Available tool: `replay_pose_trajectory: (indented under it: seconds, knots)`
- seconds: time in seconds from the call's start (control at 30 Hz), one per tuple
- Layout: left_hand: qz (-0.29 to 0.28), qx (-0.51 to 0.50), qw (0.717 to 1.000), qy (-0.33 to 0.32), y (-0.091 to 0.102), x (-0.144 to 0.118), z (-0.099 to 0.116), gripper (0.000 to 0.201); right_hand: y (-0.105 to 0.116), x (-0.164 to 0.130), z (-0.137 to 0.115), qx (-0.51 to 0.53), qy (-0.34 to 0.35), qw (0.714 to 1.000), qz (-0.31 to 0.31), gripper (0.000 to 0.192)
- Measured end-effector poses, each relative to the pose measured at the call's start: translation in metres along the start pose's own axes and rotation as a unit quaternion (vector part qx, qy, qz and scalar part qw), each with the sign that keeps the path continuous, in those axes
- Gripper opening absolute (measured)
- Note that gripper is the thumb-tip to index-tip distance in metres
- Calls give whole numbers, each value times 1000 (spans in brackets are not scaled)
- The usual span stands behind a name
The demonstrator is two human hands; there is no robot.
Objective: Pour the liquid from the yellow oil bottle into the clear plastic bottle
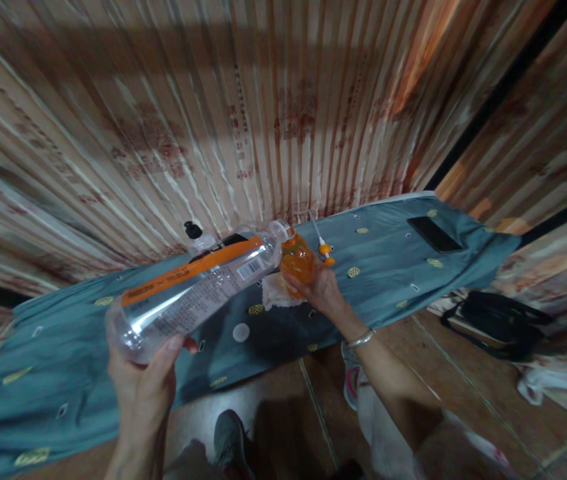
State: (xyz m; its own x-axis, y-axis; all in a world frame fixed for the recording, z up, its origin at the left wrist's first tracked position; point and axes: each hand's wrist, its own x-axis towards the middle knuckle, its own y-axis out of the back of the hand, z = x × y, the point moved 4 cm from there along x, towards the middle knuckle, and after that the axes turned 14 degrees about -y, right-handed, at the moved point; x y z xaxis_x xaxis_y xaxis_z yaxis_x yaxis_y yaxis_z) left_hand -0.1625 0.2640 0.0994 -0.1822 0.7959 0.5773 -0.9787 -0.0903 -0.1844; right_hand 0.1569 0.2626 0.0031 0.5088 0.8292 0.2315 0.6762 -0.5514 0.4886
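Observation:
My left hand (146, 380) grips the base of a large clear plastic bottle (198, 287) with an orange label band, tilted nearly flat, its open mouth against the top of a small orange bottle (297, 261). My right hand (319, 288), a bracelet on its wrist, holds that small bottle upright over a blue-grey patterned cloth (383, 260). A pump nozzle with an orange collar (324, 248) lies on the cloth just right of the small bottle. A white cap (241, 332) and a white tissue (276, 293) lie beneath the bottles.
A black phone (433, 233) lies on the cloth at the far right. A black-capped bottle (194, 235) stands behind the large one. Pleated curtains hang behind. A black bag (496, 320) sits on the tiled floor at right. My shoes (231, 437) show below.

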Motion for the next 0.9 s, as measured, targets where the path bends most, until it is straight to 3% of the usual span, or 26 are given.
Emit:
replay_pose_trajectory:
  seconds: [0.2,0.53,0.9]
  knots:
    - [-3,3,1000,3,-1,-1,1,61,0,0,0,-16,-14,1000,-5,75]
    - [7,7,1000,13,-2,0,2,71,0,0,1,-14,-14,1000,-4,78]
    - [2,8,1000,9,-1,-1,2,64,1,0,-2,-10,-10,1000,-2,75]
